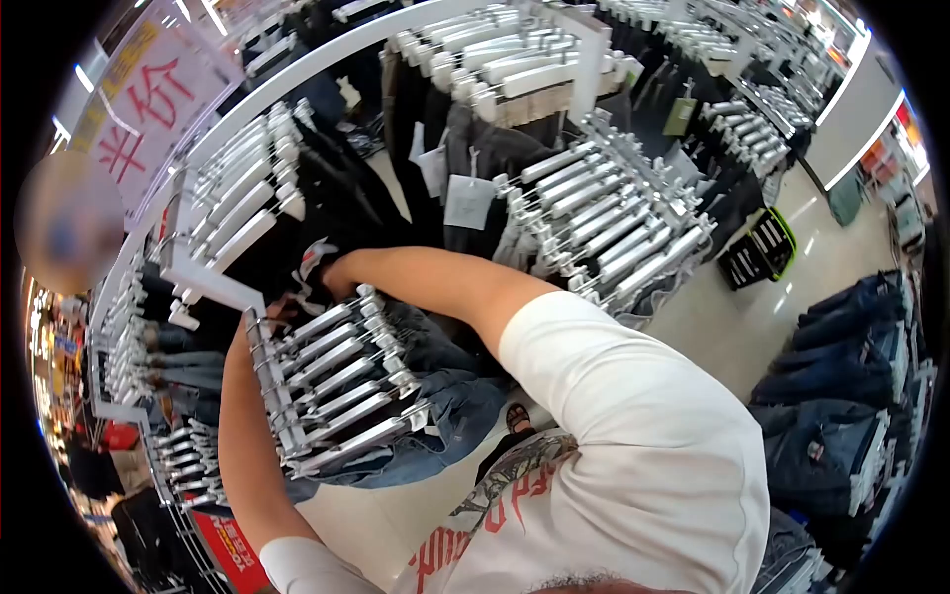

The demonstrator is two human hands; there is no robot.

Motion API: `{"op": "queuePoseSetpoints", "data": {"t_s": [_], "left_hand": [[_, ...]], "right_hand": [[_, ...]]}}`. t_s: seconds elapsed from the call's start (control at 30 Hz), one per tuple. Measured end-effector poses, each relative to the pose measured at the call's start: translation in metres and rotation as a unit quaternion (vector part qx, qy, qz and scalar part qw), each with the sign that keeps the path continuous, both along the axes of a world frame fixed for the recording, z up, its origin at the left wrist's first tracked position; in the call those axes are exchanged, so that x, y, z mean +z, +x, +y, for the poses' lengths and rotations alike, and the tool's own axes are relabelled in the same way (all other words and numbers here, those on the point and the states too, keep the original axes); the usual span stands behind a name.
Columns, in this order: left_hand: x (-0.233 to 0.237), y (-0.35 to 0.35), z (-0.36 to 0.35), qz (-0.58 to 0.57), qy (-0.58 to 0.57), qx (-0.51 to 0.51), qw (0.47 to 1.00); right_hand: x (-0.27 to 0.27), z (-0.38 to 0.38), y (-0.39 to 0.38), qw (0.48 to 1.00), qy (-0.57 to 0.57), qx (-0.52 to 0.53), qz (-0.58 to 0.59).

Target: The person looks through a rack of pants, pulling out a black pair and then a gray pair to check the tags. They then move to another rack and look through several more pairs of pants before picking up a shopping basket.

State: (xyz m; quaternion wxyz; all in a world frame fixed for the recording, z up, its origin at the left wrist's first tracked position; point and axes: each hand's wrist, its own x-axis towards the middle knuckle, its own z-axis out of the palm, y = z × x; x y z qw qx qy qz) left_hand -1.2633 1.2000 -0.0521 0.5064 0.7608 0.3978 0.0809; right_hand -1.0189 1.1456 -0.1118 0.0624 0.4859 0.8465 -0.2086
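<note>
Both my arms reach into a rack of hanging trousers. My left hand is beyond the near rail, beside the row of white clip hangers that carry blue jeans. My right hand is bent down against dark trousers, close to a white and red tag. The fingers of both hands are small and partly hidden by cloth and hangers, so their grip does not show clearly.
White rack rails surround my hands. More hangers with dark trousers stand to the right. A black and green basket rests on the floor. Folded jeans line the right side. A sign and a person are at left.
</note>
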Motion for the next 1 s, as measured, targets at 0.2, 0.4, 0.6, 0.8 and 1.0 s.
{"op": "queuePoseSetpoints", "data": {"t_s": [0.2, 0.4, 0.6, 0.8, 1.0], "left_hand": [[0.024, 0.008, -0.027, 0.038, 0.057, 0.004, 0.998], [0.065, 0.015, -0.055, 0.075, 0.146, -0.003, 0.986], [0.122, -0.023, -0.107, 0.059, 0.086, -0.001, 0.995], [0.123, -0.112, -0.138, -0.236, 0.18, 0.265, 0.918], [0.117, -0.018, -0.378, -0.327, 0.547, 0.42, 0.647]], "right_hand": [[-0.007, -0.01, 0.029, 0.955, -0.225, -0.095, 0.17], [0.033, -0.101, 0.044, 0.83, -0.188, -0.319, 0.417], [0.037, -0.155, 0.058, 0.798, 0.005, -0.416, 0.436], [0.106, -0.349, 0.063, 0.803, 0.31, -0.258, 0.439], [0.0, -0.571, 0.091, 0.81, -0.026, -0.304, 0.501]]}}
